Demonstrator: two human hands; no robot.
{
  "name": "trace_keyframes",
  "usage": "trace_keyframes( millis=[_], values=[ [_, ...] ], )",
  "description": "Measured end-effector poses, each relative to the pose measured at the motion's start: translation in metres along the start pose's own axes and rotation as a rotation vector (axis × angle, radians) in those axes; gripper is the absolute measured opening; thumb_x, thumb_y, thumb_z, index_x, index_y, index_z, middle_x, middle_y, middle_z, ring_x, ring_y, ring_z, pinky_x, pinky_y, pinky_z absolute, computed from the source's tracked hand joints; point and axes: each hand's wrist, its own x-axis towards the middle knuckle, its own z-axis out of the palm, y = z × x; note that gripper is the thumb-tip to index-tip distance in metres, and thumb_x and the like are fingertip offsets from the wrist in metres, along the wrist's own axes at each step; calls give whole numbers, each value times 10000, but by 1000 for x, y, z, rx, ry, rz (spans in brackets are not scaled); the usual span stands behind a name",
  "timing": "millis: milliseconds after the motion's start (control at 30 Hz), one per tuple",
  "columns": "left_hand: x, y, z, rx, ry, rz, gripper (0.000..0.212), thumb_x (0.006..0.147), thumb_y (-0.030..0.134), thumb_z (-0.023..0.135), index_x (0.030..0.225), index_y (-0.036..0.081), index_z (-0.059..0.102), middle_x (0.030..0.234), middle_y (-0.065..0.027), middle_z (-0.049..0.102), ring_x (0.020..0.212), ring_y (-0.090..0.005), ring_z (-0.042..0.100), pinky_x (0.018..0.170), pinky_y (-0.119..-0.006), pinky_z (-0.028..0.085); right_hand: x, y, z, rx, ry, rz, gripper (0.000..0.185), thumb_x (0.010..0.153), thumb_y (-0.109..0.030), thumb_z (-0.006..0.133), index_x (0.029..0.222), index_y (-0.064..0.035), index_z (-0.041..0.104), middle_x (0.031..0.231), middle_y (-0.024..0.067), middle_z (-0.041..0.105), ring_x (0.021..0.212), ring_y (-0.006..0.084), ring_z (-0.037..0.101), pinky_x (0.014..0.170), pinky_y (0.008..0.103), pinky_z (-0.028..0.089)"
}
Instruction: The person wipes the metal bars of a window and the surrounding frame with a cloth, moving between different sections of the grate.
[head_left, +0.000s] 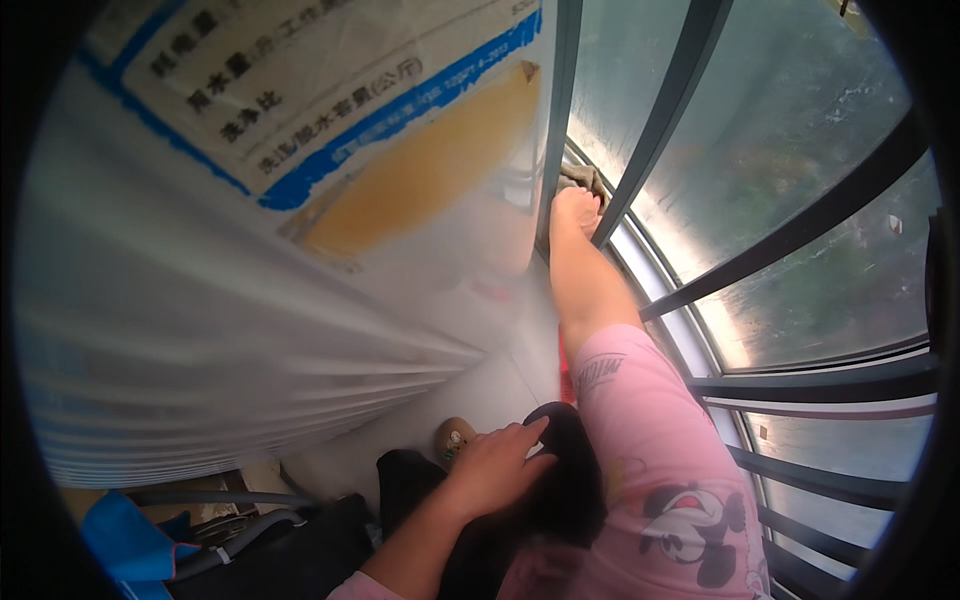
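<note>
My right hand (577, 208) reaches forward past the dark metal bars (664, 112) to the foot of the window. It is closed on a crumpled grey-brown cloth (583, 178), which lies against the pale window frame (645, 259). Part of the cloth is hidden by my fingers. My left hand (499, 469) is over my dark-trousered knee (566, 439), fingers apart and holding nothing that I can make out. A small white patch shows between its thumb and forefinger; I cannot tell what it is.
A tall white appliance (225, 300) with ridged sides and a worn label (330, 112) stands close on my left. Streaked window panes (780, 150) line the right. Below are a brown shoe (453, 436), a red object (565, 367), grey hose (255, 534) and blue fabric (124, 536).
</note>
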Motion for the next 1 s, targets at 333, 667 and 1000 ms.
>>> trace_keyframes(
  millis=[333,667,1000],
  values=[
    [9,3,0,-13,10,39,485,879,298,570,1275,38,466,970,-171,572,890,-338,566,777,-406,449,12,-9,-15,65,-307,-80,535,927,-393,241,1280,-96,512,1395,130,405,1278,283,363,1071,363,243],
    [10,0,19,72,70,5,461,870,300,568,1251,52,494,997,-167,591,920,-340,578,812,-409,445,-34,3,-43,32,-175,281,758,780,-214,511,1426,-18,166,1476,172,223,1349,348,250,1111,427,198],
    [14,11,17,32,26,-34,503,887,364,528,1277,53,468,1059,-154,583,1017,-317,554,895,-415,411,-75,85,-108,162,-280,-861,201,773,-103,528,951,-25,578,984,151,580,1013,343,505,878,408,408]
  ],
)
